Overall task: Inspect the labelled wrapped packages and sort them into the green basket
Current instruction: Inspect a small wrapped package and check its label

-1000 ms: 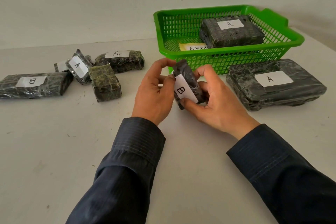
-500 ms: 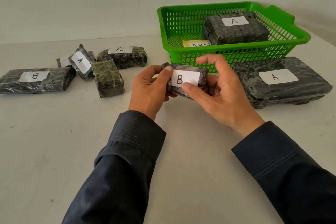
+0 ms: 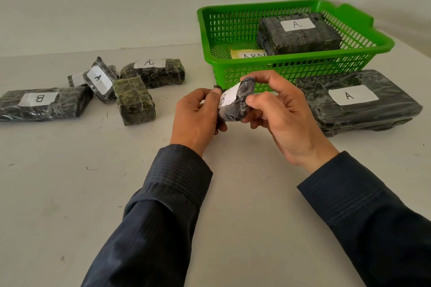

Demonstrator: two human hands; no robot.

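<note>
the small dark film-wrapped package with a white "b" label (image 3: 236,102) is tipped on end now, its label turned aside and half hidden, where a moment ago it faced up flat. the left hand (image 3: 198,116) and right hand (image 3: 279,112) both pinch it with curled fingers, just in front of the green plastic mesh basket (image 3: 291,63). inspection looks unfinished, and the package is not yet sorted.

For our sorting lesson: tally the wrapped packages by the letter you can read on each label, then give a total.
Packages labelled A: 4
Packages labelled B: 2
Packages with no readable letter: 2
Total: 8
</note>
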